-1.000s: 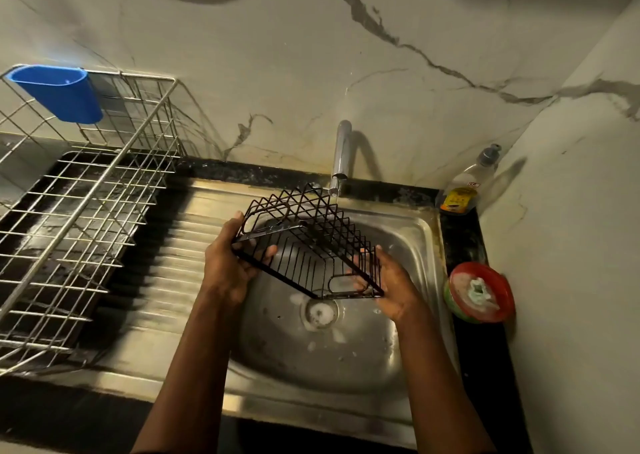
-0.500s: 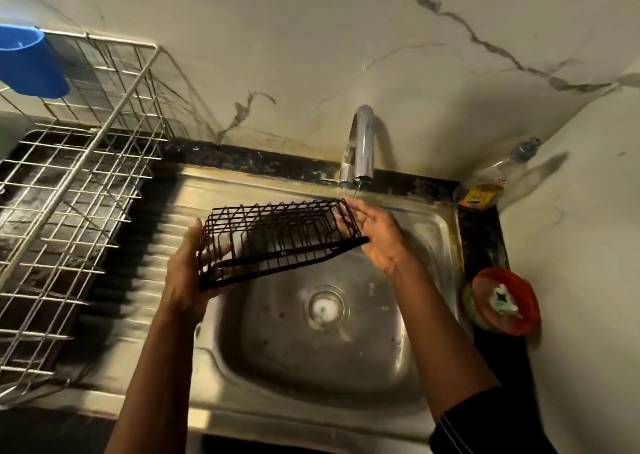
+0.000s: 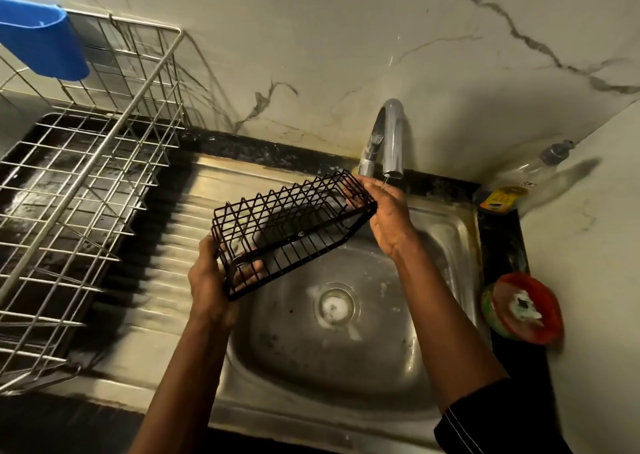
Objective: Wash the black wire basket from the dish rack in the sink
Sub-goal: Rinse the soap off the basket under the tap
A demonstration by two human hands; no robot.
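Head view, over a steel sink set against a marbled wall. At ten o'clock in the frame a blue cup hangs on the top rim of the wire rack. The rack stands at nine o'clock from the basin, beside the ribbed drainboard.

The left hand grips the near, lower end of the black basket, fingers curled in through the wires and thumb outside. The basket is out of the rack and held in the air, tilted, over the basin's back-left part. It sits between ten and twelve o'clock from the drain, touching neither the basin nor the drainboard.

The tap rises at one o'clock from the drain, with its spout just above the basket's far end. The right hand holds that higher end directly under the spout, fingers wrapped over the rim wire. Whether water is running cannot be told.

At two o'clock a clear bottle with a yellow label leans in the wall corner. At three o'clock a round red-lidded tub sits on the black counter, well apart from both hands.
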